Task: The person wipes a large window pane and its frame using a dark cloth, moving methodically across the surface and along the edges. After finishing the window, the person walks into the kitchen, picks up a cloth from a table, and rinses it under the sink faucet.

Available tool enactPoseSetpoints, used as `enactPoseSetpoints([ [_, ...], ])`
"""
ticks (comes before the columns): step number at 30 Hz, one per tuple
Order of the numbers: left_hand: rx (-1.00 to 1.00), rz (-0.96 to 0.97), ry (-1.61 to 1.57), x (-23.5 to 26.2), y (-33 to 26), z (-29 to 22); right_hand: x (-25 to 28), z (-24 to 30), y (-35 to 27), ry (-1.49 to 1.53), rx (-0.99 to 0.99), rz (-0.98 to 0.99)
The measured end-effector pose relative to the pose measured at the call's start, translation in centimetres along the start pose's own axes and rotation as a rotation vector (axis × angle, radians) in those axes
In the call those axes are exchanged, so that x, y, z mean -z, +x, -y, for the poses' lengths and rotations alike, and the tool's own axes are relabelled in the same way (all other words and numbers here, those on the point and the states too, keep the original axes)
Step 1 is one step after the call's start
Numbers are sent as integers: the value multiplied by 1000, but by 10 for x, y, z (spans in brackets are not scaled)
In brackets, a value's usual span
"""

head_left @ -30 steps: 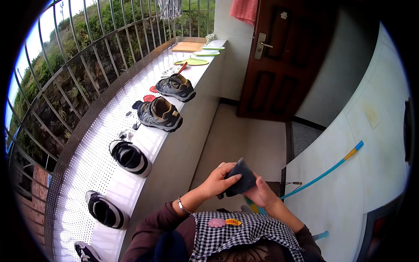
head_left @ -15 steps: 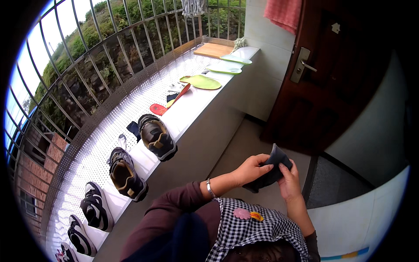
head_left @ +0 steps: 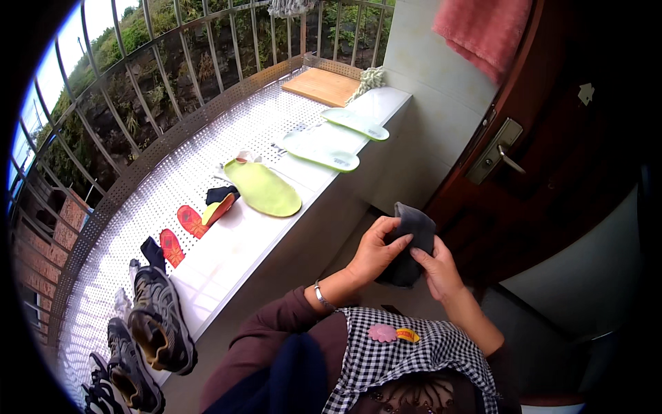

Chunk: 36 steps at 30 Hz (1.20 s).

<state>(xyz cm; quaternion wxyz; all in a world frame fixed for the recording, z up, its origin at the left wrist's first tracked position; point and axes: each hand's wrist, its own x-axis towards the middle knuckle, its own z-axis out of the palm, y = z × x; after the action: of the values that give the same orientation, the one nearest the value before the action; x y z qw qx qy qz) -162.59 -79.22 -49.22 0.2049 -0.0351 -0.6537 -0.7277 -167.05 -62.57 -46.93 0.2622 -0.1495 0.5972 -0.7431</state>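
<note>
A dark grey sock (head_left: 412, 243) is held upright in front of my chest by both hands. My left hand (head_left: 376, 250) grips its left edge with the thumb near the top. My right hand (head_left: 437, 270) pinches its right side lower down. On the white ledge (head_left: 234, 248) to my left lie a yellow-green insole (head_left: 262, 186), two pale green insoles (head_left: 319, 150), red insoles (head_left: 192, 221) and a dark sock (head_left: 152, 252).
Several worn shoes (head_left: 158, 321) stand on the ledge at lower left. A metal railing (head_left: 138, 103) runs along its outer side. A wooden board (head_left: 324, 86) lies at the far end. A brown door with a lever handle (head_left: 498, 157) is right of my hands, a pink towel (head_left: 483, 31) above.
The view has swung right and forward along the ledge, toward the insoles and the door. Both hands still hold the grey sock, now raised more upright in front of the door.
</note>
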Motion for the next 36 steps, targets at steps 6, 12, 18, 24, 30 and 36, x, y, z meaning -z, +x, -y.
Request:
enactPoseSetpoints([
  [6,-267,-258,515,21,111,13,22,63,133,-156,87,24],
  [12,-440,-291,1093,46,176,14,45,101,264,-134,182,114],
  [18,-204,-168,1530,47,217,27,42,134,420,-377,164,342],
  [24,40,-99,1567,46,234,36,41,60,505,-1427,519,231],
  [30,40,-140,1565,49,231,35,40,28,505,-1392,681,162],
  [36,-191,-264,1545,34,227,27,62,23,487,-1520,899,-184],
])
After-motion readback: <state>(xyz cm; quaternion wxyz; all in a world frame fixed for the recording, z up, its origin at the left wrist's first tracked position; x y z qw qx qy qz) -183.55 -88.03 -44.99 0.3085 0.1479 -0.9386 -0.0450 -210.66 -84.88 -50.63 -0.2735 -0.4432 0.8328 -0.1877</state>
